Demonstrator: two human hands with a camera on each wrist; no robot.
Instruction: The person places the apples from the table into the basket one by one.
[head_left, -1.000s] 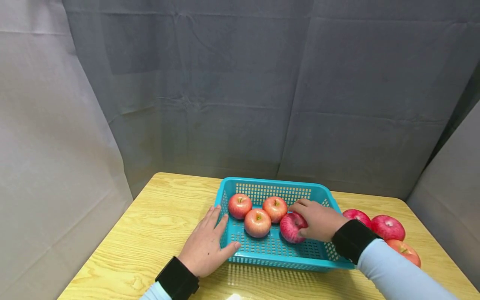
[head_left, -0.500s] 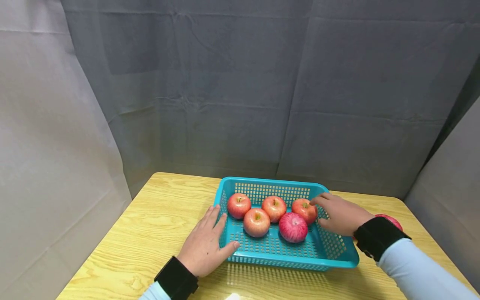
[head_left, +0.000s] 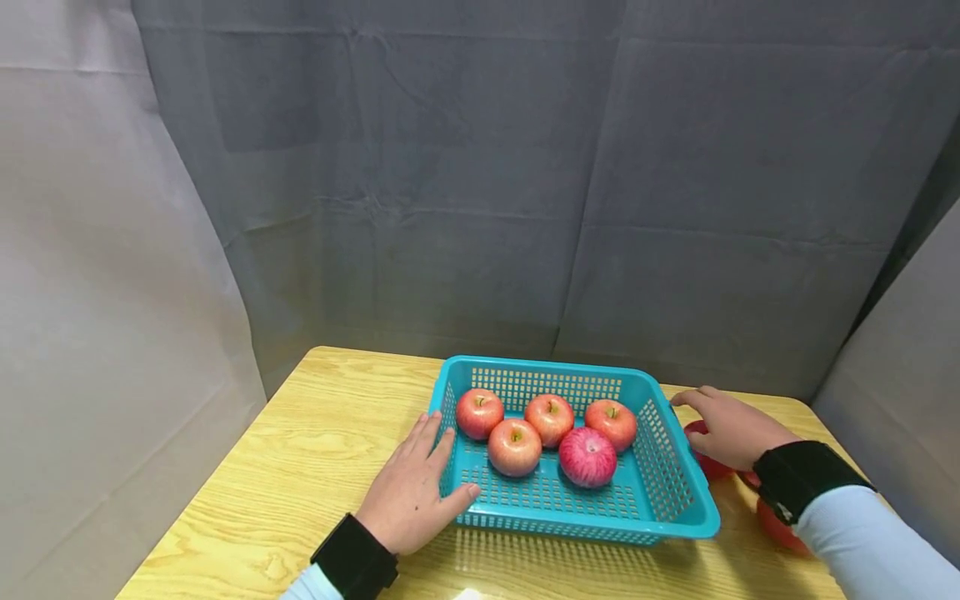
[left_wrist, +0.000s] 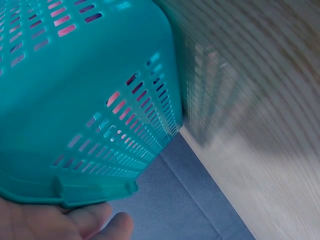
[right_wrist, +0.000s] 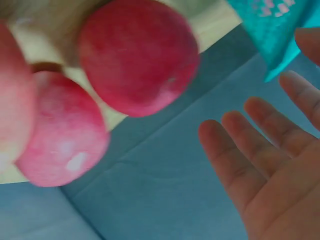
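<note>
At three o'clock from the teal basket, the right hand hovers with fingers extended and thumb apart, holding nothing; the right wrist view shows a gap between its fingers and the nearest red apple. From that apple, between seven and eight o'clock, lies a pinkish apple, and toward eight a paler apple cut by the picture's edge. Just short of the basket's nine o'clock, the left hand rests straight fingers along the rim, thumb spread toward the corner at eight, gripping nothing. Five apples sit inside: a striped deep-red apple near the middle; from it, an orange-red apple at one o'clock, a stemmed apple between ten and eleven, a yellowish apple at nine, and an outermost apple between nine and ten. Beneath spreads a wood-grained table; grey cloth rises at twelve.
</note>
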